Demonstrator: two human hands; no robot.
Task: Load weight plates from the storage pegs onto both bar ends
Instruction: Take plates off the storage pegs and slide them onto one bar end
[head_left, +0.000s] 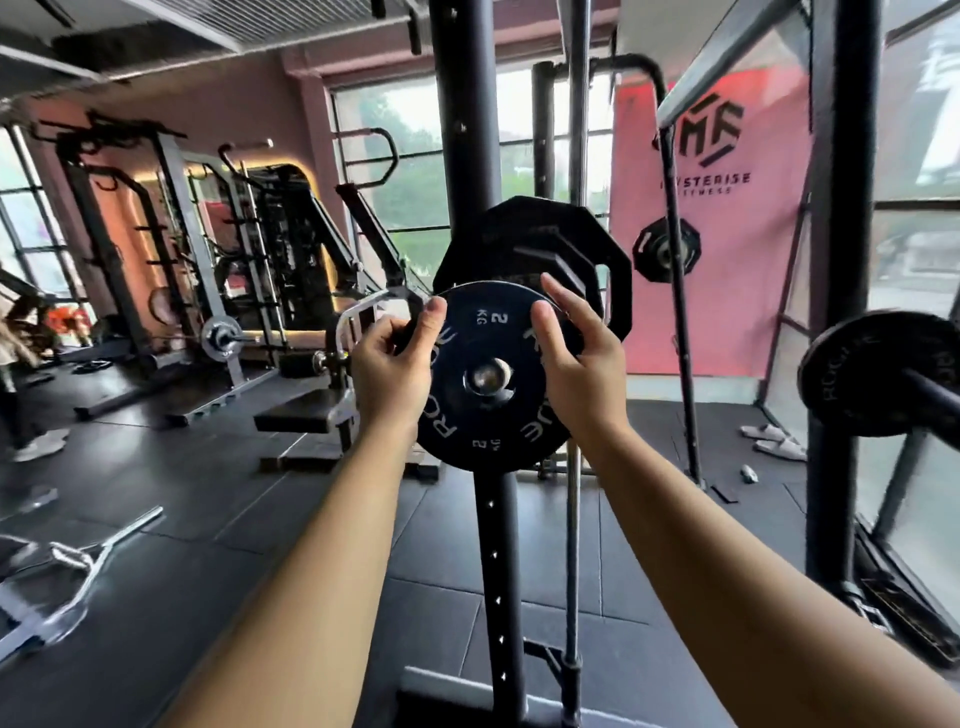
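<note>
**Small plate on the pin, two hands on its rim**

Here we are at the small black plate (485, 376), marked 2 KG, centre frame, its hole sitting on a metal pin (488, 375) whose end shows through the middle. Whether that pin is a storage peg or a bar end, we cannot tell from here. Our left hand (392, 371) pinches the plate's left rim, thumb across the front face, fingers curled round behind. Our right hand (574, 358) has the upper right rim, thumb on the face and fingers more open, reaching over the edge.

Just behind it sits a bigger many-sided black plate (535, 260), close to our right fingers, and that is the first worry: if the small plate shifts back, fingertips could be nipped between the two. Second worry: both grips are fingertip pinches on a thin rim, so a tilt off the pin's line could bind the hole, and a jerk could slip the plate free toward the black rubber floor (311, 519).

The dark upright post (496, 571) runs straight down below. To the right, another black plate (878, 371) hangs on a bar, near enough to catch an elbow if we swing wide.
</note>
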